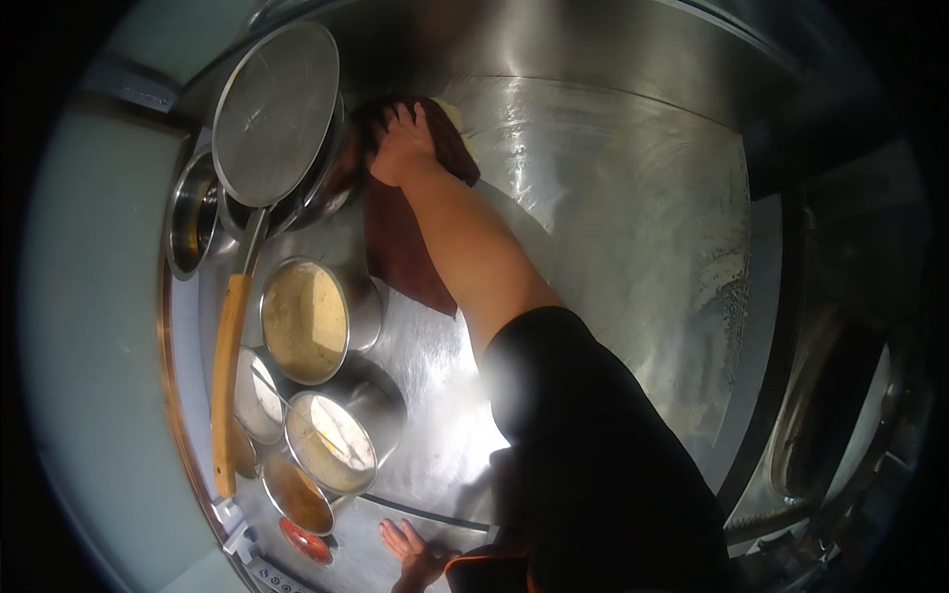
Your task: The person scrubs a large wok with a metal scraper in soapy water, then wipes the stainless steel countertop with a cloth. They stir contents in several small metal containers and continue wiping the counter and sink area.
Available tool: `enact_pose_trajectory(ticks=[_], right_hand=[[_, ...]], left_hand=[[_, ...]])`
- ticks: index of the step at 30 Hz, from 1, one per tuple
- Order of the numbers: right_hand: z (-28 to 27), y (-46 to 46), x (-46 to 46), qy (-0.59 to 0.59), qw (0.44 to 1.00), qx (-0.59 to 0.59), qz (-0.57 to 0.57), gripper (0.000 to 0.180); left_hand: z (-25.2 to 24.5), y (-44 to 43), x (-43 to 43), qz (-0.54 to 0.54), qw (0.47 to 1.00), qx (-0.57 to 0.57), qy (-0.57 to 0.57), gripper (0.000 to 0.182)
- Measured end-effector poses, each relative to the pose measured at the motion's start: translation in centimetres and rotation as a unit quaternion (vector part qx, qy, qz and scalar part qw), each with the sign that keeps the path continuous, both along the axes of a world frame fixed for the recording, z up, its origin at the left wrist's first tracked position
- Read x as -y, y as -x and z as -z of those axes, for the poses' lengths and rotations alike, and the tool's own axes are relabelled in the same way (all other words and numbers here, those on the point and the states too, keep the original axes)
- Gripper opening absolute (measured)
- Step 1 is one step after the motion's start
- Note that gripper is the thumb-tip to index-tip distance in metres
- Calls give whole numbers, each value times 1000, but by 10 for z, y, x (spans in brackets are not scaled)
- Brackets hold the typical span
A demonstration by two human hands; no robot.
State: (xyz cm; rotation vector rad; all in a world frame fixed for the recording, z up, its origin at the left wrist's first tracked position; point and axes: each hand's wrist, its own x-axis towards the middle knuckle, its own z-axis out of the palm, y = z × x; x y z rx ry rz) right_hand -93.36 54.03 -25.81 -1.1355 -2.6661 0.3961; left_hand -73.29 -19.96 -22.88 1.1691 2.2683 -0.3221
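Observation:
My right hand [404, 144] lies palm down on a dark red cloth [408, 252], its fingers spread. The cloth is bunched at the far end and trails towards me over a stainless steel counter [630, 244]. A pale yellowish edge shows beyond the cloth; what it is I cannot tell. Low in the view, my left hand [406, 550] rests near the counter's front edge with fingers apart and nothing visible in it. Closest to it are a small dish of red contents [305, 541] and a steel pot with brown-orange contents [299, 497].
A large fine-mesh strainer [278, 111] with a wooden handle [231, 370] lies over steel bowls at the left. Below stand a pot of tan powder [304, 319] and a pot of whitish contents [331, 442]. A raised steel wall [593, 52] borders the far side.

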Motion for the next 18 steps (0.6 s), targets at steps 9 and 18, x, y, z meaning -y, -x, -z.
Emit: enact_pose_trajectory(ticks=[9,18], right_hand=[[9,-117,-73,1,995,-46,83,58],[7,-326,-109,-9,968,7,249,54]], left_hand=[[-13,-2,-11,-25,999,14,-26,149],[-4,3,-5,17,999,-30,-28,160]])
